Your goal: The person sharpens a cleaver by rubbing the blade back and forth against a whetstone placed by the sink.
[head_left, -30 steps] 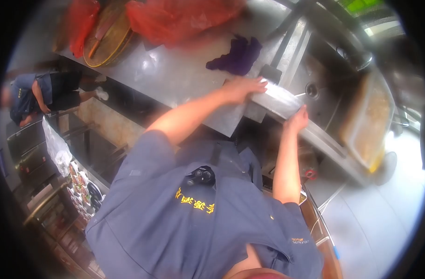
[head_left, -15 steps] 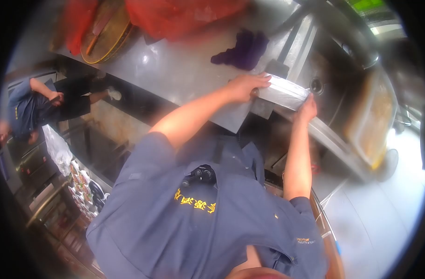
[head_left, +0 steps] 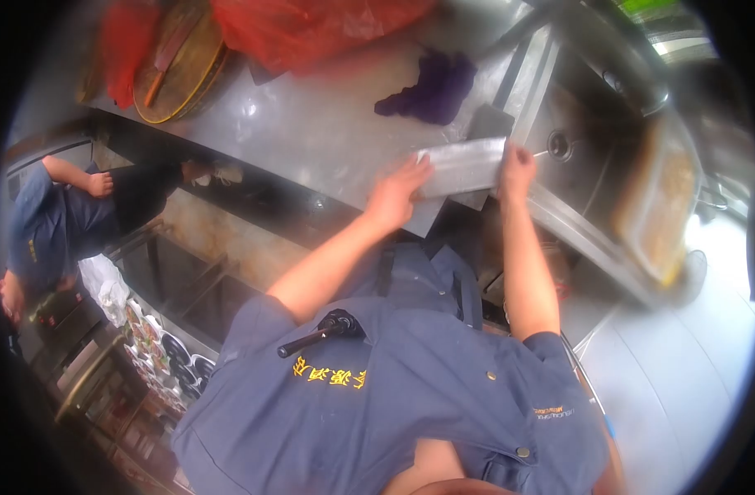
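Note:
A silvery, foil-like rectangular block [head_left: 464,167] is held nearly level between my two hands, over the edge of the metal counter. My left hand [head_left: 401,194] is closed on its left end, with the fingers across the near corner. At the opposite end my right hand [head_left: 517,171] grips it, thumb and fingers around the short side. Blur hides whether it is a wrapped packet or a container. A dark purple cloth [head_left: 431,89] lies crumpled on the counter beyond it.
On the metal counter [head_left: 311,124] are a round chopping board [head_left: 188,74] with a cleaver [head_left: 165,62] and red plastic bags [head_left: 320,29]. A sink [head_left: 559,124] is on the right. Another person [head_left: 64,206] is at the left, near several plates of food [head_left: 159,346].
The silver block has swung from slanting down rightward to nearly level and shifted left. Both hands moved with it, the left one lower. The other person's arm has shifted.

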### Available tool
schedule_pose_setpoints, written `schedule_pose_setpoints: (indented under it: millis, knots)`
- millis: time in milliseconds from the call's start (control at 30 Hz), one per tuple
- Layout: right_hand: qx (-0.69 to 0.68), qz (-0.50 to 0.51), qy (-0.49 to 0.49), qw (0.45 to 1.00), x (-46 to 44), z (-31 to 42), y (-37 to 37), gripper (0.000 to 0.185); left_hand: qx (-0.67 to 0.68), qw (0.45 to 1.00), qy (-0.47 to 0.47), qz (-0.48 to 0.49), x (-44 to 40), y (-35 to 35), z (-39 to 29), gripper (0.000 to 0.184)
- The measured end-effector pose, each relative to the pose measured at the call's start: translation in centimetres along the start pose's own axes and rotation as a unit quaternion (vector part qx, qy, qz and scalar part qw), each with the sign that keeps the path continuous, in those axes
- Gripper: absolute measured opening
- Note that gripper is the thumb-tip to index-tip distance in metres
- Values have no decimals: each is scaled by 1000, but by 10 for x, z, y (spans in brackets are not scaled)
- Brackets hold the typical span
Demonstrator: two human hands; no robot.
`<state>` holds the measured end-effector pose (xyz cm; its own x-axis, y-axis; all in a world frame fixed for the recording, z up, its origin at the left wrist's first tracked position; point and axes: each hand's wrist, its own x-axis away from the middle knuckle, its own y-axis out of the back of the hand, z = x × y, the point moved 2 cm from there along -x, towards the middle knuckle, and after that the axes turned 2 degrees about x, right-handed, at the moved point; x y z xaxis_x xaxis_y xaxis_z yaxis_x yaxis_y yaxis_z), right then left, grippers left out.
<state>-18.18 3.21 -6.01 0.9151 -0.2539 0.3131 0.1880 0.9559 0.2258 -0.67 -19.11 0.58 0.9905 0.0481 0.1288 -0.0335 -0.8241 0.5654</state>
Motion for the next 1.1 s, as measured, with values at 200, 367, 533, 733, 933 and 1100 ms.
schedule_pose_setpoints:
  millis: [200, 367, 533, 733, 933, 1100]
  knots:
    - [-7, -1, -5, 1000, 17, -14, 18, 25, 10, 999, 17, 35, 22, -1, -8, 80]
    - [70, -11, 31, 997, 1, 39, -4, 30, 25, 1000, 11, 6, -7, 1, -4, 77]
    - [52, -2, -18, 998, 39, -12, 32, 37, -37, 997, 24, 64, 35, -3, -14, 79]
    - [84, 17, 14, 996, -10, 38, -6, 35, -25, 999, -31, -23, -13, -3, -2, 73]
    - [31, 92, 34, 995, 1, 74, 18, 40, -150, 975, -139, -90, 14, 4, -30, 68]
    - [-103, 314, -21, 944, 54, 151, 47, 37, -281, 901, -177, -278, 70, 24, -98, 48]
